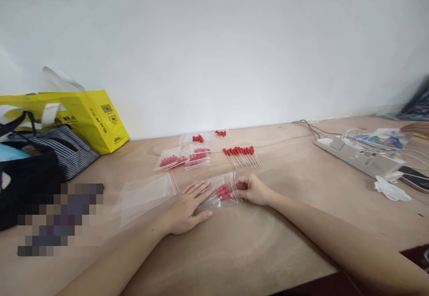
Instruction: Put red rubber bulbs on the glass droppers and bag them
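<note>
A clear zip bag (213, 203) lies on the table in front of me, with small red pieces (223, 192) inside it. My left hand (187, 209) rests flat on the bag's left part, fingers spread. At the bag's right end, my right hand (253, 189) is closed on the edge by the red zip strip. Just beyond lies a row of droppers (243, 153) with red bulbs and thin pale stems. Filled zip bags (197, 156) with red pieces lie behind the left hand. Flat clear zip bags (144, 195) are to its left.
More red pieces (197, 139) lie in bags near the wall. A yellow bag (109, 122) and a striped bag (75, 146) stand left, near a blurred-out object (63, 220). On the right are a power strip (355, 157), cables, a phone (415, 177), crumpled tissue (390, 189) and another person's hand (415, 127).
</note>
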`<action>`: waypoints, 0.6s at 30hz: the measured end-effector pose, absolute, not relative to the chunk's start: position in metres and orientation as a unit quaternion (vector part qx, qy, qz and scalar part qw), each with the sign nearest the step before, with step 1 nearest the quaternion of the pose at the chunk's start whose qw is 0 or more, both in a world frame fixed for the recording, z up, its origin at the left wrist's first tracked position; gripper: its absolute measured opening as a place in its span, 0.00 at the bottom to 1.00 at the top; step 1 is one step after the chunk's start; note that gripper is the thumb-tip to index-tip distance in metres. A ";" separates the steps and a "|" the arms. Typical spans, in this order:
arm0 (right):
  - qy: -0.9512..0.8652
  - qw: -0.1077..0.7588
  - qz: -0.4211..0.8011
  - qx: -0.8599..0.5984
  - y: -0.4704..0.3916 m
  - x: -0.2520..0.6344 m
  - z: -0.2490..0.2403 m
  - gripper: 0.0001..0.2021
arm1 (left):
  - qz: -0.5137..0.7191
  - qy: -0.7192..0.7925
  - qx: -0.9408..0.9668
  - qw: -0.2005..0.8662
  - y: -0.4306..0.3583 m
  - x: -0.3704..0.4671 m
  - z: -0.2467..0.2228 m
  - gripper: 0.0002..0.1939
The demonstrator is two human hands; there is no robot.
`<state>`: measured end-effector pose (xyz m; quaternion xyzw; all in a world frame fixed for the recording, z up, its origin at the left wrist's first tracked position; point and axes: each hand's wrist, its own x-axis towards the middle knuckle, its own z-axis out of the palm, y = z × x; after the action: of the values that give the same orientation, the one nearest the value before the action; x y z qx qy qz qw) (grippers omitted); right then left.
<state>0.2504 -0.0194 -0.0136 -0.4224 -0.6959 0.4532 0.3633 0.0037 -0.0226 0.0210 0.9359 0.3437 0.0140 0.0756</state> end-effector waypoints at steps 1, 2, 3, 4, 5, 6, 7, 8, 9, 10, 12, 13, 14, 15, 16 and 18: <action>-0.694 0.373 0.434 -0.437 -0.019 0.249 -0.015 0.14 | 0.016 0.344 0.936 0.075 -0.023 0.004 0.021 0.30; -0.693 0.380 0.412 -0.453 -0.018 0.248 -0.015 0.14 | 0.017 0.345 0.936 0.075 -0.023 0.004 0.021 0.30; -0.695 0.385 0.389 -0.467 -0.017 0.247 -0.016 0.13 | 0.018 0.345 0.935 0.075 -0.023 0.004 0.020 0.30; -0.698 0.384 0.369 -0.478 -0.016 0.246 -0.017 0.13 | 0.019 0.347 0.935 0.076 -0.023 0.004 0.021 0.31; -0.703 0.382 0.351 -0.486 -0.016 0.246 -0.017 0.13 | 0.019 0.350 0.934 0.076 -0.024 0.004 0.021 0.31; -0.707 0.379 0.338 -0.491 -0.016 0.246 -0.017 0.12 | 0.020 0.354 0.932 0.075 -0.024 0.004 0.021 0.31; -0.712 0.374 0.329 -0.494 -0.016 0.246 -0.017 0.12 | 0.021 0.359 0.930 0.074 -0.025 0.004 0.021 0.32; -0.717 0.367 0.323 -0.496 -0.017 0.246 -0.017 0.11 | 0.021 0.363 0.929 0.072 -0.025 0.004 0.021 0.32; -0.722 0.360 0.319 -0.498 -0.017 0.246 -0.017 0.10 | 0.021 0.367 0.928 0.070 -0.026 0.004 0.022 0.32; -0.724 0.353 0.316 -0.501 -0.018 0.246 -0.016 0.10 | 0.018 0.367 0.927 0.068 -0.026 0.004 0.022 0.32; -0.725 0.342 0.333 -0.496 -0.018 0.248 -0.014 0.10 | 0.012 0.365 0.929 0.067 -0.025 0.005 0.022 0.32; -0.723 0.337 0.358 -0.485 -0.017 0.249 -0.013 0.10 | 0.009 0.363 0.929 0.067 -0.025 0.005 0.021 0.32; -0.719 0.330 0.389 -0.471 -0.015 0.251 -0.012 0.11 | 0.008 0.363 0.929 0.067 -0.025 0.004 0.021 0.32; -0.715 0.319 0.419 -0.460 -0.011 0.254 -0.010 0.12 | 0.007 0.363 0.930 0.067 -0.024 0.004 0.021 0.32; -0.711 0.308 0.435 -0.459 -0.007 0.257 -0.007 0.12 | 0.008 0.362 0.930 0.066 -0.024 0.004 0.021 0.32; -0.701 0.300 0.392 -0.515 0.006 0.263 -0.001 0.10 | 0.007 0.361 0.930 0.065 -0.023 0.004 0.021 0.32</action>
<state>0.2632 0.0061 -0.0007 -0.5152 -0.7007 0.3919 0.3001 0.0035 -0.0232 0.0211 0.9303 0.3609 0.0074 0.0654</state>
